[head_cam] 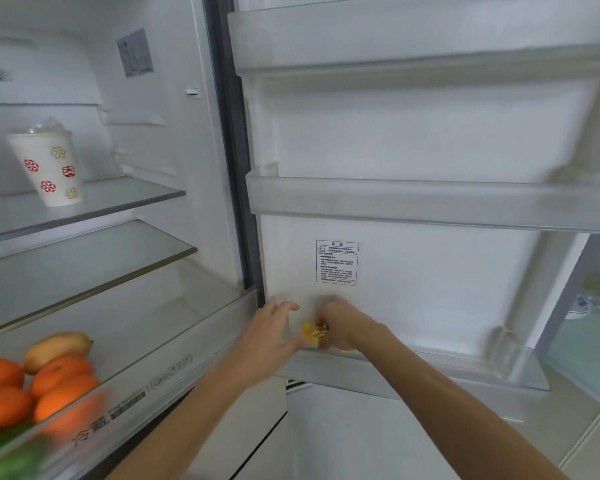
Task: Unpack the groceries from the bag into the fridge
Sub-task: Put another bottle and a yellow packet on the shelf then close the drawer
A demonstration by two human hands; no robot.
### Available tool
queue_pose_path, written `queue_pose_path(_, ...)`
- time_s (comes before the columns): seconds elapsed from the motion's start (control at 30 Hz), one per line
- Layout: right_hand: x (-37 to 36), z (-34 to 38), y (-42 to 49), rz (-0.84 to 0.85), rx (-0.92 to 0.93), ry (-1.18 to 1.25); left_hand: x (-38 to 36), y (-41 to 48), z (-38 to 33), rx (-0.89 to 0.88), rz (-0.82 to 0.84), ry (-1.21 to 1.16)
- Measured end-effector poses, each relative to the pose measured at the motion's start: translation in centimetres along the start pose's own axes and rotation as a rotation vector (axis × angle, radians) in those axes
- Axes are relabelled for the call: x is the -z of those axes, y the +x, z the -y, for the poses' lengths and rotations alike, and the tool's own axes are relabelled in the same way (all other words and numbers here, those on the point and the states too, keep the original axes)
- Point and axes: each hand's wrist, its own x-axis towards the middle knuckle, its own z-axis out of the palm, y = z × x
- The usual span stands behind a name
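Yellow packet (314,332) at bottom door-shelf (492,372) rim | right hand (343,327) pinching it | left hand (274,327) loose, alongside

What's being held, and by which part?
The right hand grips a small yellow packet by its right end; the left hand is open beside it.

white cup (47,168) dotted with red and gold flower medallions; bright orange oranges (0,375); a yellow-brown mango (58,348); green vegetable (11,455) (blurred); yellow packet (314,332) with dark lettering; white fridge door (430,133).
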Motion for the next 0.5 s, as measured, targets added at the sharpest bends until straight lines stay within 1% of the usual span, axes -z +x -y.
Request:
queue_pose_path(0.1,-0.9,0.8,0.5,-0.039,0.066,-0.044,0.3,-0.3,0.1,0.001,-0.006,-0.021)
queue_pose_path(0.23,0.0,0.5,0.2,0.065,0.123,-0.064,0.9,-1.4,0.0,0.006,-0.062,-0.160)
queue_pose_path(0.3,1.4,0.8,-0.5,0.057,0.154,0.017,1.6,-2.3,0.3,0.020,-0.134,-0.180)
queue_pose_path(0.37,3.1,1.7,-1.0,-0.046,0.232,0.160,2.7,-3.4,0.7,0.032,-0.246,-0.104)
queue_pose_path(0.47,4.8,4.5,-1.7,-0.324,0.424,0.331,5.1,-5.3,0.9,0.053,-0.432,0.011)
queue_pose_path(0.5,4.9,5.9,-1.9,-0.393,0.484,0.383,6.0,-6.1,1.1,0.059,-0.486,0.053)
